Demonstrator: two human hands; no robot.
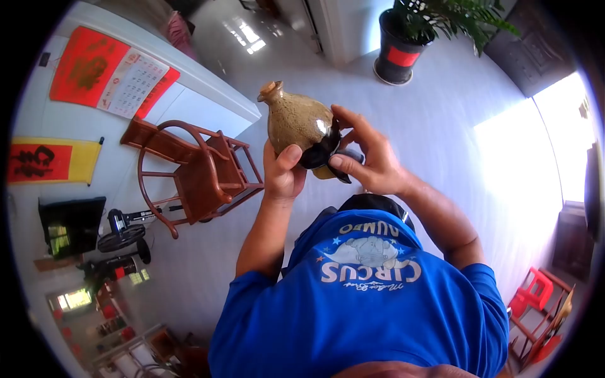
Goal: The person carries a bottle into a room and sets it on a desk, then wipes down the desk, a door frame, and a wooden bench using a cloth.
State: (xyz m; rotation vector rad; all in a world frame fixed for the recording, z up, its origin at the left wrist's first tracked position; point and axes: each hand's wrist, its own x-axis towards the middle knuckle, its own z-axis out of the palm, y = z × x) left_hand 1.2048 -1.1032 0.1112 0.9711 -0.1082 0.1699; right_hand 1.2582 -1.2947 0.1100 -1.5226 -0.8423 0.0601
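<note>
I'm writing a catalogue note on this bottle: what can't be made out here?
All in the head view:
- Far side of the bottle: turned away from the camera.
- Most fingers of the left hand: behind the bottle.
- Small print on the calendar: too small.
- Plant: cut off by the top edge.

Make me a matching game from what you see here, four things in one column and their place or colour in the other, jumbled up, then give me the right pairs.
Column one
1. Jug
2. Shirt
3. Plant
4. Armchair

Column two
A. Blue
B. In a black pot
C. Reddish-brown
D. Held by the left hand and right hand

Right pairs: 1-D, 2-A, 3-B, 4-C
</note>
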